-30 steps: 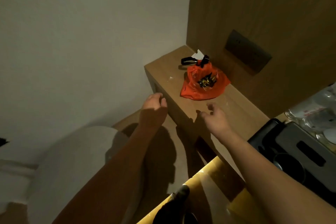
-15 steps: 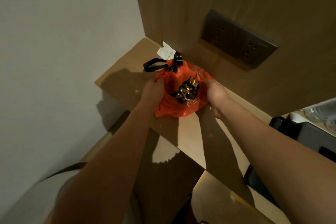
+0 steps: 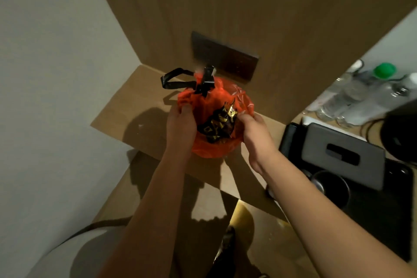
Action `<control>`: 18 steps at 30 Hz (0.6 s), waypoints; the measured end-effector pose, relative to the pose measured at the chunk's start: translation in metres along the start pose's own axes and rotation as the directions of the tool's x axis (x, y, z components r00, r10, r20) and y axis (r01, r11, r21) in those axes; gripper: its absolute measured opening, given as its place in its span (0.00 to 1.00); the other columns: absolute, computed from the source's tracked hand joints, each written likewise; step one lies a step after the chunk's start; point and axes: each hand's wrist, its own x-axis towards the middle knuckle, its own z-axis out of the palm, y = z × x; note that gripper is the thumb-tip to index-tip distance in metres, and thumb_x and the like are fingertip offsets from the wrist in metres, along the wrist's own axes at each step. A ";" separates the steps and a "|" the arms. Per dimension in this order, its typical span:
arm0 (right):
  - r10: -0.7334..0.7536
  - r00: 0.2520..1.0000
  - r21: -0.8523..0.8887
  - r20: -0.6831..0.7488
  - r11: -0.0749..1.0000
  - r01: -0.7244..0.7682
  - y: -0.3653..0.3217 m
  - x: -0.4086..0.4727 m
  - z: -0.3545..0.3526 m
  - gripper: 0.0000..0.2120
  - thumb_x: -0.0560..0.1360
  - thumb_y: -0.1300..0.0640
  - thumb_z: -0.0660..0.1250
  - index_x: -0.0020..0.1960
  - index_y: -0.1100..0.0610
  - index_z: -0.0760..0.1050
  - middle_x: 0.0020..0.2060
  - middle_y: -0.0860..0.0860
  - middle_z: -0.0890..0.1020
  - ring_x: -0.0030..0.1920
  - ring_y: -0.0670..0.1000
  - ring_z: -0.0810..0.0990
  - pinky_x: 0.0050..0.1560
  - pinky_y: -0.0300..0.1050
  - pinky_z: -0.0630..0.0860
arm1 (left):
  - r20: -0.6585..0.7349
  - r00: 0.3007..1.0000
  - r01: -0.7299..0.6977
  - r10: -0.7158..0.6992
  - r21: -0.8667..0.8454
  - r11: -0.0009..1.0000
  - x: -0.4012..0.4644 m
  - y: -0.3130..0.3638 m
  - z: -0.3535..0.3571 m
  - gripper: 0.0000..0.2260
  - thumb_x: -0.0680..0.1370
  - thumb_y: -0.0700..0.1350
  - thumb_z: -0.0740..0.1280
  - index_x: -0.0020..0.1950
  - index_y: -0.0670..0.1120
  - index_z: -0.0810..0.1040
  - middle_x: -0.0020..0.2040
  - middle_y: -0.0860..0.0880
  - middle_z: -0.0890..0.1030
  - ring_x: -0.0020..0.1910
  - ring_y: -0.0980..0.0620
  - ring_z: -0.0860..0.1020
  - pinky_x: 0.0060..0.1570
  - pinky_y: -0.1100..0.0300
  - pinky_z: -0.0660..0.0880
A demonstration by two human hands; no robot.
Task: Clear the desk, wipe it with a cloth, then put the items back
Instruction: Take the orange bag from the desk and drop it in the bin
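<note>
Head view looks down into a dim corner where a wooden surface [image 3: 135, 106] meets a white wall [image 3: 45, 74] on one side and a tall wood panel [image 3: 248, 7] behind. An orange plastic bag [image 3: 212, 106] sits on that surface, close to the panel, with a black ribbon handle [image 3: 176, 80] looping off its tied neck toward the white wall and black-and-gold wrappers [image 3: 217, 125] showing in its open mouth. The left hand [image 3: 180, 124] grips the bag's rim on the white-wall side, fingers curled over the plastic; the right hand [image 3: 255, 133] pinches the opposite rim, fingers clamped on it. Whether the bag is lifted clear of the surface I cannot tell. Just behind the bag a dark socket plate [image 3: 225, 56] is set into the panel. Past the right hand, away from the bag, lies a black tray [image 3: 394, 221] carrying a grey tissue box [image 3: 343, 153] and a dark cup [image 3: 329, 185]. Beyond those, clear water bottles [image 3: 361, 90] stand together, one with a green cap [image 3: 384, 70]. Both forearms throw hard shadows across the surface.
</note>
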 end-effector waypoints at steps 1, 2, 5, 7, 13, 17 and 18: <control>-0.033 0.999 0.011 -0.034 0.999 0.034 0.000 -0.012 -0.012 0.18 0.80 0.53 0.62 0.69 0.53 0.68 0.55 0.52 0.81 0.52 0.49 0.80 0.34 0.39 0.79 | -0.004 1.000 -0.017 0.017 0.008 1.000 -0.013 0.004 0.008 0.15 0.84 0.51 0.57 0.67 0.49 0.74 0.55 0.53 0.78 0.54 0.51 0.77 0.46 0.60 0.69; -0.068 0.995 0.006 -0.069 0.998 0.068 0.000 -0.023 -0.024 0.19 0.79 0.52 0.63 0.69 0.52 0.69 0.54 0.51 0.81 0.53 0.51 0.81 0.40 0.42 0.81 | -0.003 0.999 -0.044 0.044 0.025 0.999 -0.026 0.007 0.017 0.16 0.85 0.50 0.57 0.69 0.46 0.73 0.57 0.50 0.78 0.57 0.47 0.77 0.47 0.61 0.70; -0.142 0.978 -0.010 -0.153 0.990 0.142 0.004 -0.058 -0.061 0.26 0.71 0.46 0.63 0.69 0.48 0.70 0.59 0.51 0.80 0.59 0.55 0.79 0.61 0.58 0.77 | 0.053 0.985 -0.169 0.166 0.064 0.983 -0.065 0.011 0.047 0.17 0.84 0.48 0.57 0.73 0.47 0.71 0.61 0.48 0.77 0.59 0.49 0.76 0.44 0.65 0.69; -0.170 0.964 -0.002 -0.204 0.985 0.173 0.007 -0.078 -0.090 0.23 0.70 0.44 0.62 0.64 0.47 0.72 0.57 0.51 0.81 0.58 0.55 0.80 0.61 0.60 0.76 | 0.077 0.982 -0.175 0.170 0.066 0.982 -0.089 0.013 0.068 0.19 0.84 0.48 0.58 0.75 0.48 0.69 0.65 0.47 0.77 0.61 0.48 0.75 0.52 0.60 0.71; -0.131 0.915 0.125 -0.382 0.973 0.192 0.027 -0.143 -0.205 0.23 0.71 0.44 0.63 0.65 0.46 0.73 0.55 0.51 0.82 0.54 0.54 0.82 0.60 0.59 0.78 | 0.358 0.925 -0.167 0.125 0.088 0.982 -0.184 0.017 0.142 0.25 0.76 0.58 0.58 0.72 0.53 0.71 0.66 0.48 0.77 0.66 0.45 0.75 0.68 0.42 0.70; -0.119 0.843 0.147 -0.525 0.963 0.228 0.050 -0.197 -0.290 0.29 0.70 0.44 0.61 0.70 0.49 0.70 0.60 0.52 0.80 0.60 0.56 0.79 0.65 0.59 0.74 | 0.485 0.849 -0.293 0.210 0.100 0.951 -0.268 0.013 0.202 0.20 0.75 0.59 0.57 0.64 0.55 0.76 0.59 0.51 0.80 0.60 0.49 0.78 0.66 0.43 0.72; -0.104 0.819 0.169 -0.565 0.957 0.237 0.057 -0.211 -0.311 0.28 0.70 0.44 0.61 0.69 0.49 0.71 0.59 0.52 0.80 0.60 0.56 0.79 0.65 0.59 0.74 | 0.521 0.828 -0.308 0.206 0.116 0.944 -0.290 0.011 0.218 0.21 0.75 0.60 0.57 0.65 0.55 0.75 0.59 0.51 0.79 0.60 0.48 0.77 0.66 0.42 0.71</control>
